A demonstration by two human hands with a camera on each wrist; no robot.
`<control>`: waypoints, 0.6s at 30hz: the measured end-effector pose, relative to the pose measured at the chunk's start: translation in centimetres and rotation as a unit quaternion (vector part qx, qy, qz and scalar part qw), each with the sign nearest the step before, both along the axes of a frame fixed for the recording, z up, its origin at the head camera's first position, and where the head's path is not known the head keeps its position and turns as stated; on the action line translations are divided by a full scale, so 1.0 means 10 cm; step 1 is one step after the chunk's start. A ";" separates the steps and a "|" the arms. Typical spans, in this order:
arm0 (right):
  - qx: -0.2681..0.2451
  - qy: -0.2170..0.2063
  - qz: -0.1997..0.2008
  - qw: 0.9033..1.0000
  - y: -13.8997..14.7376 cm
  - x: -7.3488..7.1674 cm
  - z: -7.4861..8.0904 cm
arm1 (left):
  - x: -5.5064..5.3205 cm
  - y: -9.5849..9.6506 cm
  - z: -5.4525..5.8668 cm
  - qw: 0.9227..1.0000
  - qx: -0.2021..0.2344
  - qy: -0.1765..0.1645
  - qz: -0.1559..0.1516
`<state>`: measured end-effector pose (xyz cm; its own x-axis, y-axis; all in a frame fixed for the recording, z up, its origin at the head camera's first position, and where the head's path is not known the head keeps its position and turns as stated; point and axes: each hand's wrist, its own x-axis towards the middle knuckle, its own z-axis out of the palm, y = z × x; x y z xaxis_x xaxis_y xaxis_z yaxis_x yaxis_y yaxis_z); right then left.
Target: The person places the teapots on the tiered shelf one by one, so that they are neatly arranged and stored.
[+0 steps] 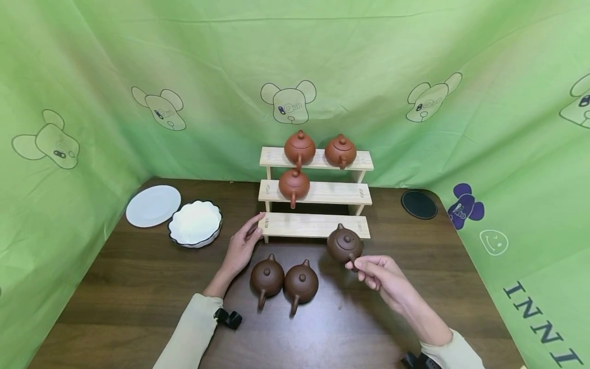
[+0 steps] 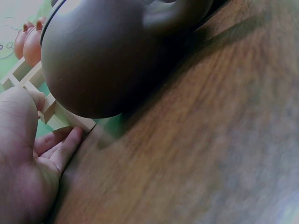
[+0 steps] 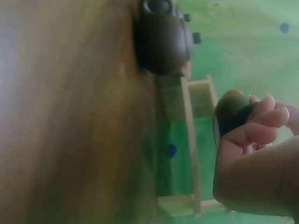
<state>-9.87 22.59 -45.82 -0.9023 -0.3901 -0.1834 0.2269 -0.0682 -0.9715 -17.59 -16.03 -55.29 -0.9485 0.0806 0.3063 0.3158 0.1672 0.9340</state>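
My right hand (image 1: 384, 279) pinches the handle of a dark brown teapot (image 1: 344, 245), which overlaps the right end of the lowest step in the head view. Its spout points away from me toward the stand. In the right wrist view the fingers partly hide this pot. At the other side, my left hand (image 1: 240, 250) grips the left end of the lowest step of a wooden three-tier stand (image 1: 299, 224). Two more dark brown teapots, one at left (image 1: 267, 277) and one beside it (image 1: 301, 282), sit on the table before the stand, handles toward me.
Reddish teapots stand on the tiers: two on top, left (image 1: 299, 148) and right (image 1: 340, 151), and one on the middle (image 1: 294, 185). A white plate (image 1: 153, 206) and fluted white dish (image 1: 195, 224) lie left; a black round mat (image 1: 419, 205) lies right. Green cloth (image 1: 221, 56) hangs behind.
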 end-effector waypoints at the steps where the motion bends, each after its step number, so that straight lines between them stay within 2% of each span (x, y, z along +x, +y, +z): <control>1: -0.001 0.000 -0.009 1.000 -0.01 -0.02 0.02 | -0.02 -0.01 -0.04 1.000 0.006 0.008 -0.005; 8: -0.037 -0.001 -0.063 0.997 -0.12 -0.16 0.13 | 0.00 0.01 -0.01 1.000 0.000 0.003 0.003; 10: -0.047 0.002 -0.078 0.996 -0.16 -0.20 0.14 | -0.01 0.00 -0.03 1.000 0.004 0.009 -0.001; 18: -0.072 0.009 -0.135 0.988 -0.27 -0.37 0.23 | -0.08 -0.04 -0.14 1.000 -0.006 -0.008 0.004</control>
<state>-13.57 19.86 -43.54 -0.9797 -0.1546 -0.1275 0.1651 -0.2616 -0.9510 -18.37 -16.41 -56.64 -0.9540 0.0775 0.2896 0.2991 0.1809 0.9369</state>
